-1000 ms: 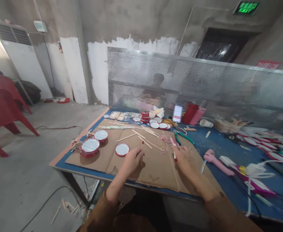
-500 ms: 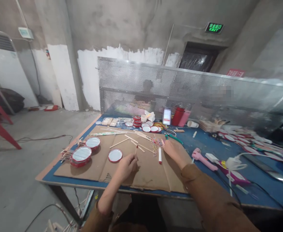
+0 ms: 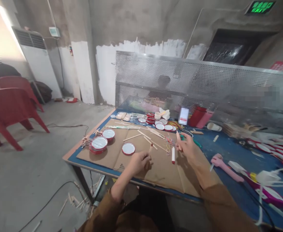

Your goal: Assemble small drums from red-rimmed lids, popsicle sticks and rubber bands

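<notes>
So the big blue bench (image 3: 206,140) takes up most of the right side. The view has swung around from half a second ago, so the red chairs (image 3: 9,108) on the left show way more fully. On the bench there's a flat cardboard sheet (image 3: 161,178), with all the action on it.

Right hand (image 3: 188,146): fingers pinched closed on something. It was down by the coloured bands half a second ago, and now it's up off them, near the green-handled pliers. Left hand (image 3: 140,163) looks pretty much unchanged, grip closed and low over the near part of the cardboard.

Two red-rimmed drums (image 3: 99,143) sit at the left end, and a lone red-rimmed disc (image 3: 128,148) lies just far of the left hand. The white marker (image 3: 173,154) lies between the hands; a second ago the right hand was partly over it.

Smallest stuff: the left hand has a red-tipped stick (image 3: 151,149) pointing up, the right has a slim pinkish piece (image 3: 178,138), too blurry to name, and the coloured bands (image 3: 168,140) are heaped just left of it.
</notes>
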Action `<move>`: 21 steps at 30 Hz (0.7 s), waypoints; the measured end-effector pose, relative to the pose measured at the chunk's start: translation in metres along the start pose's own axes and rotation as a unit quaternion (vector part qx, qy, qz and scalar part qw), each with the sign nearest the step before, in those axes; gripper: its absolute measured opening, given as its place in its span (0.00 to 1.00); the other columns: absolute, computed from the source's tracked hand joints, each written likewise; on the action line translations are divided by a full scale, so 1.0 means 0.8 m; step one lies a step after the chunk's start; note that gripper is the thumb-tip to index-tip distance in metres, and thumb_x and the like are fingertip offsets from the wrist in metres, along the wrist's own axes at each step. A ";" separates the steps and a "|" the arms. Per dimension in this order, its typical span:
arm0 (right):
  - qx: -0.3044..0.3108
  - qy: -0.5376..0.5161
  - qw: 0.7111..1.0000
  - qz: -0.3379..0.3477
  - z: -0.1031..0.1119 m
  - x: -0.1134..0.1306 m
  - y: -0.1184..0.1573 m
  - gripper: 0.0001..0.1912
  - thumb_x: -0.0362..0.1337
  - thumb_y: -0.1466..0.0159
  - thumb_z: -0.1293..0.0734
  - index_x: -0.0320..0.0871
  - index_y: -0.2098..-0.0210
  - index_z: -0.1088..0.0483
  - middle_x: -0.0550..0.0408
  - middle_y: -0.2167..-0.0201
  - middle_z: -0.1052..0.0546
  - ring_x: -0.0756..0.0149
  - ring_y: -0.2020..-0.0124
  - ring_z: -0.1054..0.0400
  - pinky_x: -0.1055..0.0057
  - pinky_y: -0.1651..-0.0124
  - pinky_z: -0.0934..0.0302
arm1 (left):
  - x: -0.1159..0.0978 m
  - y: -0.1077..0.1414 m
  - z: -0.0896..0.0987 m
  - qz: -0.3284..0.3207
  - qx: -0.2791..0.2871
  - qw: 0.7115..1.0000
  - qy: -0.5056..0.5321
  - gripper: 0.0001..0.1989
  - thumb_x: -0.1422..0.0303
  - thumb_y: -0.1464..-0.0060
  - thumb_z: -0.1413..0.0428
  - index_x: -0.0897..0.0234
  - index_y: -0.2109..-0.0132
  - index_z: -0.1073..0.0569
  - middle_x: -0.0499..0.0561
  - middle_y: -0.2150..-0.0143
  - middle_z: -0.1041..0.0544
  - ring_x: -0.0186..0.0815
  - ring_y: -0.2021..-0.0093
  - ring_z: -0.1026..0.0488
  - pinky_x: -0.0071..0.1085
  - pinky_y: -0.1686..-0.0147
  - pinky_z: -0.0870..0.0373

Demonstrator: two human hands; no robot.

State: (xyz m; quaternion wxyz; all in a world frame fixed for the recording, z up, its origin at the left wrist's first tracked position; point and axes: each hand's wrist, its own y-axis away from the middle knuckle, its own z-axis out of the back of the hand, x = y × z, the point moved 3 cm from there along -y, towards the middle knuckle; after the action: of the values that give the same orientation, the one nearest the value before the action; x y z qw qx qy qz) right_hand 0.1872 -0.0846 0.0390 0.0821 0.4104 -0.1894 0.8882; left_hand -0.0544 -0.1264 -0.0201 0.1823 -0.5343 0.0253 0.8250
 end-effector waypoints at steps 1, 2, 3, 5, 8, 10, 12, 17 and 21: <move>0.006 -0.039 0.999 0.011 -0.004 0.006 0.016 0.24 0.46 0.39 0.42 0.44 0.45 0.39 0.62 0.79 0.29 0.71 0.81 0.34 0.75 0.76 0.40 | -0.002 0.001 0.000 -0.001 0.006 1.000 -0.002 0.11 0.66 0.45 0.53 0.64 0.73 0.33 0.47 0.77 0.26 0.30 0.74 0.31 0.23 0.73 0.40; 0.009 -0.146 0.989 0.029 -0.008 0.012 0.032 0.21 0.45 0.40 0.40 0.44 0.49 0.37 0.64 0.81 0.31 0.73 0.84 0.38 0.77 0.80 0.43 | -0.004 0.003 0.001 -0.005 0.013 1.000 -0.004 0.11 0.66 0.45 0.53 0.64 0.73 0.34 0.47 0.76 0.26 0.30 0.73 0.31 0.23 0.72 0.40; 0.023 -0.235 0.971 0.035 -0.013 0.018 0.049 0.18 0.45 0.42 0.38 0.43 0.55 0.35 0.65 0.82 0.33 0.74 0.86 0.41 0.77 0.82 0.46 | -0.005 0.004 0.001 -0.011 0.017 1.000 -0.005 0.12 0.65 0.45 0.54 0.64 0.73 0.33 0.47 0.76 0.25 0.30 0.73 0.30 0.23 0.72 0.40; 0.027 -0.265 0.963 0.036 -0.025 0.026 0.078 0.15 0.46 0.42 0.37 0.42 0.61 0.33 0.63 0.81 0.31 0.74 0.85 0.39 0.77 0.81 0.45 | -0.007 0.005 0.002 -0.019 0.020 1.000 -0.014 0.11 0.65 0.45 0.54 0.64 0.72 0.32 0.48 0.75 0.25 0.31 0.73 0.31 0.23 0.72 0.40; 0.056 -0.330 0.942 0.039 -0.045 0.027 0.108 0.16 0.46 0.39 0.38 0.41 0.59 0.32 0.54 0.73 0.24 0.68 0.76 0.29 0.76 0.79 0.41 | -0.005 0.006 0.003 -0.014 0.013 0.999 -0.026 0.12 0.64 0.44 0.54 0.63 0.72 0.32 0.48 0.75 0.25 0.32 0.73 0.31 0.24 0.73 0.41; 0.063 -0.324 0.942 0.064 -0.057 0.024 0.116 0.15 0.44 0.38 0.39 0.42 0.57 0.32 0.50 0.65 0.21 0.64 0.68 0.26 0.73 0.74 0.35 | -0.004 0.006 0.003 -0.014 0.017 0.999 -0.030 0.13 0.63 0.44 0.54 0.63 0.72 0.33 0.49 0.74 0.24 0.32 0.73 0.30 0.24 0.73 0.40; 0.054 -0.306 0.945 0.098 -0.066 0.021 0.119 0.15 0.43 0.39 0.37 0.43 0.55 0.33 0.48 0.60 0.21 0.63 0.62 0.26 0.70 0.67 0.32 | -0.002 0.006 0.002 -0.013 0.022 0.999 -0.034 0.12 0.64 0.43 0.54 0.63 0.72 0.33 0.50 0.73 0.23 0.33 0.72 0.28 0.25 0.71 0.39; -0.104 -0.242 0.953 0.149 -0.065 0.035 0.121 0.08 0.41 0.38 0.36 0.44 0.63 0.33 0.56 0.69 0.24 0.68 0.69 0.28 0.72 0.65 0.34 | -0.004 0.008 0.002 -0.008 0.013 0.998 -0.065 0.14 0.64 0.42 0.55 0.62 0.73 0.33 0.51 0.73 0.22 0.35 0.70 0.27 0.26 0.69 0.38; -0.173 -0.198 0.946 0.189 -0.066 0.059 0.124 0.10 0.41 0.40 0.33 0.43 0.72 0.36 0.63 0.79 0.33 0.74 0.79 0.38 0.77 0.74 0.41 | -0.007 0.008 0.003 0.011 0.011 0.997 -0.071 0.13 0.65 0.41 0.55 0.62 0.72 0.33 0.51 0.72 0.22 0.35 0.70 0.27 0.26 0.68 0.38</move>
State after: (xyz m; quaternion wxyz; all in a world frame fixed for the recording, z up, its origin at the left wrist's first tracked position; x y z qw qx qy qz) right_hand 0.0897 -0.1547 0.0165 -0.0570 0.5144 -0.4264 0.7418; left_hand -0.0565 -0.1337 -0.0149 0.1801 -0.4719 0.0276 0.8626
